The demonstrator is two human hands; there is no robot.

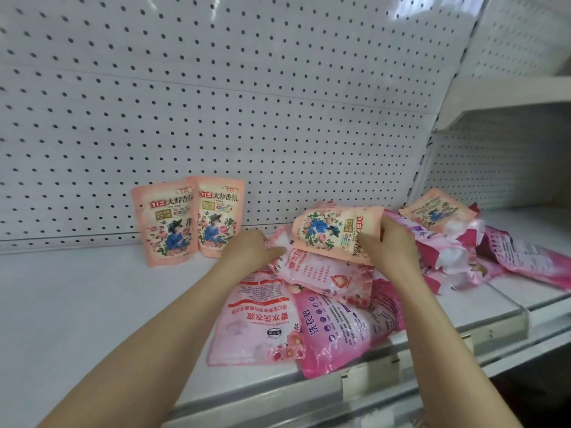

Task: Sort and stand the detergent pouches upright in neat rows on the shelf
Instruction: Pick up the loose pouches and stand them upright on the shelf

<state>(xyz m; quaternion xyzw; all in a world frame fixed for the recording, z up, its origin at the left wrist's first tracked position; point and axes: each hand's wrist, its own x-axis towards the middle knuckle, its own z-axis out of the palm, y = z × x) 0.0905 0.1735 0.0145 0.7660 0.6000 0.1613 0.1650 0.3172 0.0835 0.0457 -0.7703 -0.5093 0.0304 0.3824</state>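
Head view: R hand (386, 242) curled round peach pouch (333, 233), sideways atop pink pile (324, 329), shelf (92, 304) centre-right; L hand (250, 248) on pile, fingertips hidden, grip unclear; two upright pouches (168, 220) at back.

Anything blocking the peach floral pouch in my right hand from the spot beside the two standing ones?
Only your left hand, resting between the held peach floral pouch and the two upright peach pouches.

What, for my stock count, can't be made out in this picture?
Head view only:
- Pile: lower pouches covered by upper ones, so no count.
- Magenta pouch: cut off by right edge.
- Left hand: fingertips hidden by its own back; grip unclear.
- Small print: blurred.
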